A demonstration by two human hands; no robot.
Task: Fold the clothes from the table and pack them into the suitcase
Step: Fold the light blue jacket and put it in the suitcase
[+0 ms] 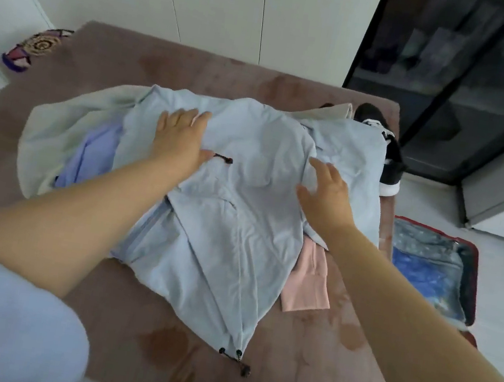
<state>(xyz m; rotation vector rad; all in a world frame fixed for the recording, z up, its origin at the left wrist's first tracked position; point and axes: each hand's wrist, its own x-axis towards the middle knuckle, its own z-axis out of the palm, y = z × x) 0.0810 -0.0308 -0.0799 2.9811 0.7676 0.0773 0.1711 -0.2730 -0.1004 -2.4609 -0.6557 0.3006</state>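
Head view, looking down. One light blue jacket (240, 215) lies spread across the middle of the frame, on top of the pile on the brown-covered table (300, 361). Dark cord toggles: one (225, 159) near centre, a cluster at the bottom hem (235, 359).

Two hands on it. Left hand (180, 137) is flat, fingers straight, pressing the upper left of the jacket. Right hand (325, 192) has its fingers spread and relaxed at the jacket's right edge, gripping nothing; contact unclear.

Five other garments show beneath it:
- pale green one (53, 135), left
- lavender one (92, 157), left
- pink one (309, 281), lower right
- beige one (334, 111), top
- black-and-white one (389, 159), upper right

One suitcase (474, 273), red-rimmed and open, sits on the floor at right of the frame. One patterned pouch (36, 47) lies upper left.
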